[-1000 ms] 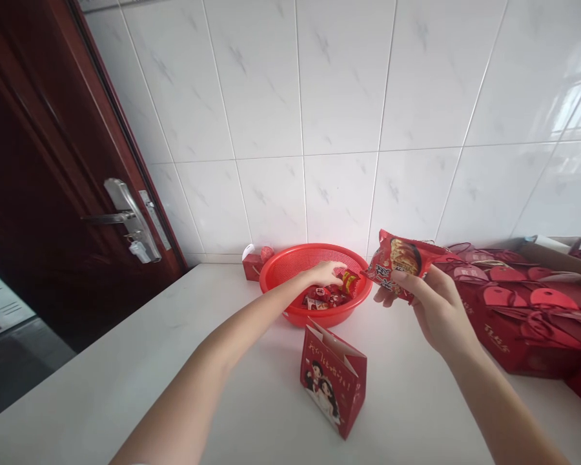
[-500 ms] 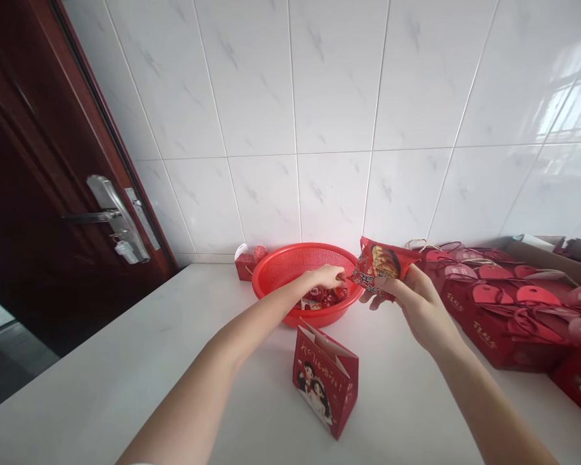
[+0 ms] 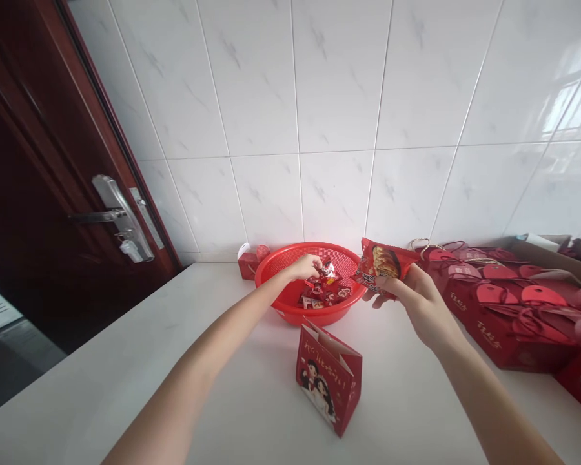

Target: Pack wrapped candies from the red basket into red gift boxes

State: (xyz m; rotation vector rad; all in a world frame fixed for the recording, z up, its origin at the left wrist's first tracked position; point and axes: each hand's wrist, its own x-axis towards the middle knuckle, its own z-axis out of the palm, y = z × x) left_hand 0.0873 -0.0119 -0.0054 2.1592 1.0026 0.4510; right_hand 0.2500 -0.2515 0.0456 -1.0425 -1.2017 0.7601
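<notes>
My left hand (image 3: 306, 267) is inside the red plastic basket (image 3: 290, 316), its fingers closed on a small red-wrapped sweet (image 3: 327, 272) over the pile. Several more red-wrapped sweets (image 3: 315, 298) lie at the bottom. To the basket's right, my right hand (image 3: 416, 298) grips a red snack packet (image 3: 385, 261) with a food picture on it, thumb across its front. Whether other packets sit behind it is hard to see. An open-topped red gift box (image 3: 326, 381) printed with a cartoon couple stands in front of the basket, touched by neither hand.
Rows of closed red gift boxes (image 3: 508, 316) with ribbons fill the right side of the white table (image 3: 213, 400). Behind them is a cardboard box (image 3: 542, 255). A small red box (image 3: 247, 265) stands left of the basket by the tiled wall. A dark door (image 3: 39, 161) is at the left.
My left hand has moved left within the basket, away from my right hand, and now has a sweet at its fingertips. My right hand still grips the snack packet in nearly the same place.
</notes>
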